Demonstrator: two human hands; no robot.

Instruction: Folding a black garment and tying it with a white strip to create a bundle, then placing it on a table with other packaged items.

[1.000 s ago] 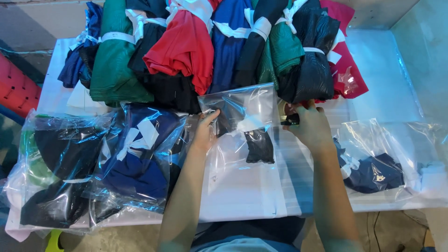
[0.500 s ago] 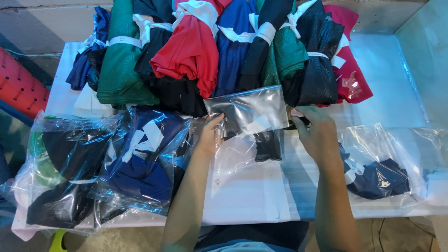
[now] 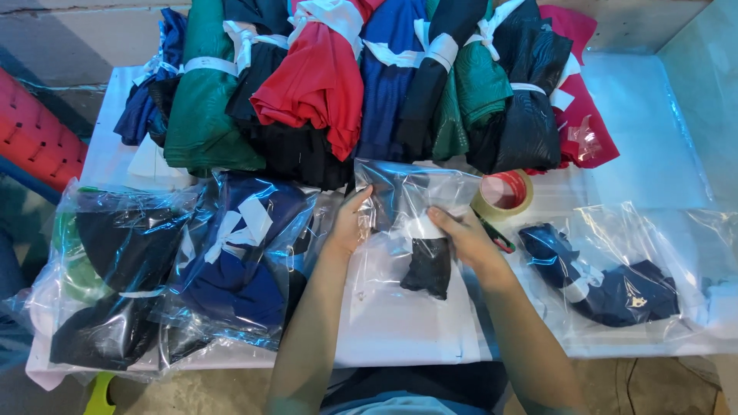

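Note:
A clear plastic bag point(image 3: 415, 192) lies on the white table point(image 3: 646, 107) in front of me, with a small black folded garment point(image 3: 428, 265) inside its lower part. My left hand point(image 3: 350, 224) grips the bag's left edge. My right hand point(image 3: 465, 234) presses on the bag's right side, fingers over the garment's top. A roll of tape point(image 3: 503, 194) sits just beyond my right hand.
Rolled garments in green, red, blue and black point(image 3: 323, 84) are piled along the table's far side. Bagged dark and blue garments point(image 3: 231, 261) are stacked at left. Another bagged navy garment point(image 3: 615, 284) lies at right. A red object point(image 3: 27, 138) stands at far left.
My right hand has moved left and down from the bag's upper right corner onto the bag over the garment, uncovering the tape roll. The left hand stays on the left edge.

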